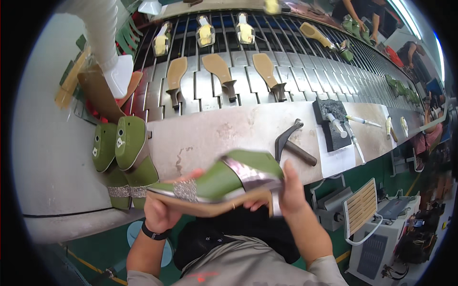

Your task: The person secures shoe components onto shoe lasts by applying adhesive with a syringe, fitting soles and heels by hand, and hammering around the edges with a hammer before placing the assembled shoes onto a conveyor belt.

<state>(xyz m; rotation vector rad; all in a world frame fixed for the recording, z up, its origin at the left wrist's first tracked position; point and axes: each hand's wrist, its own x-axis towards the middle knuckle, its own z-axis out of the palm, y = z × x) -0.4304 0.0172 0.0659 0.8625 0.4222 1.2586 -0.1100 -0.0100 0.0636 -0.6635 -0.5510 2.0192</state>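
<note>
A heeled sandal on a green shoe last (pixel 210 178) lies sideways between my hands, above the near edge of the bench. Its toe, with a glittery strap (pixel 185 189), points left; the heel is on the right, under a shiny metallic strap. My left hand (pixel 162 209) is closed around the toe end. My right hand (pixel 292 190) grips the heel end, its thumb up along the back and some fingertips showing below the sole. On the bench past the sandal lies a hammer (pixel 296 148). At the left, two more green lasts with glittery straps (pixel 128 157) stand toe down.
Beyond the bench runs a slatted metal conveyor (pixel 305 71) carrying soles with heels (pixel 220 71) and several sandals (pixel 205 32). A dark foam block (pixel 331 124) with syringes (pixel 365 121) sits on white paper to the right. A white duct nozzle (pixel 118 78) hangs at left. Co-workers (pixel 358 16) are at far right.
</note>
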